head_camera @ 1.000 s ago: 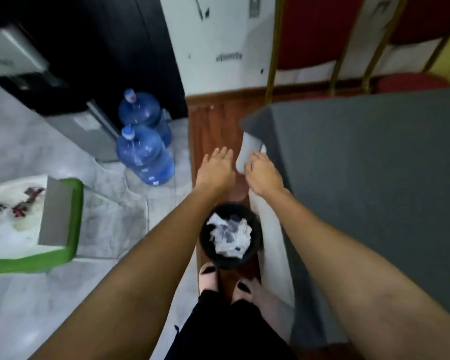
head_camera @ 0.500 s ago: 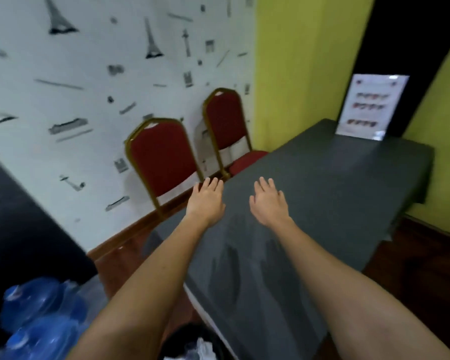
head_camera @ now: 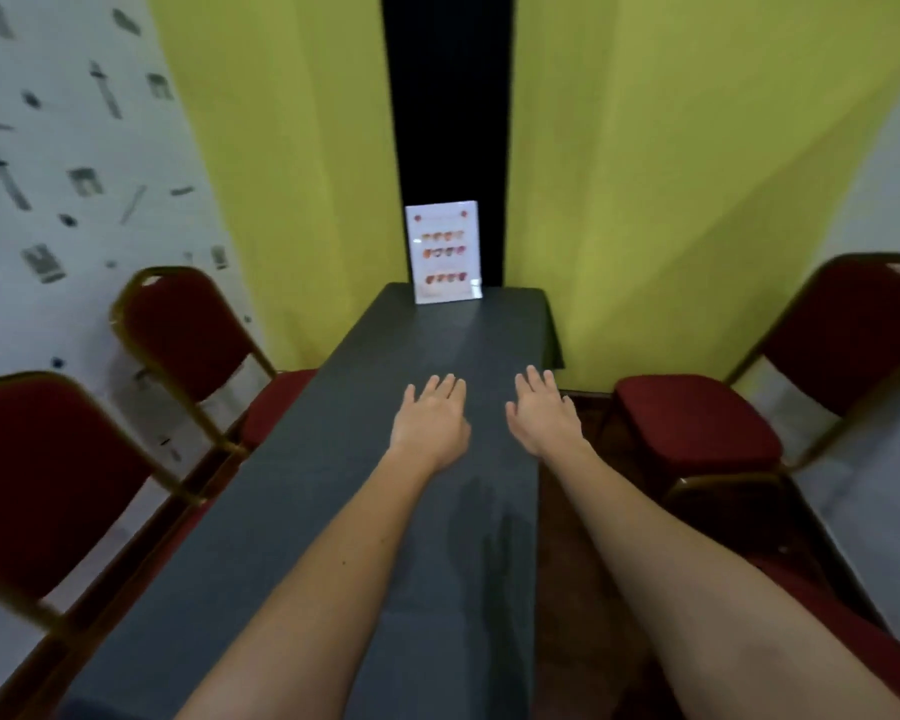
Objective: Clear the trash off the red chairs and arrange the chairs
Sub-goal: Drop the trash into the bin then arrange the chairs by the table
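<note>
Reaching forward, left hand (head_camera: 430, 426) and right hand (head_camera: 544, 418) hover palm-down over the table (head_camera: 333, 511), both spread flat, holding nothing. Three red chairs with gold frames: near-left chair (head_camera: 37, 485) and far-left chair (head_camera: 188, 335) along the table's left side, right chair (head_camera: 697, 428) just beside its right edge, visible seats bare. One long table under a grey cloth, one menu card (head_camera: 444, 252) upright at its far end; yellow walls, patterned white wall left, dark wood floor.
</note>
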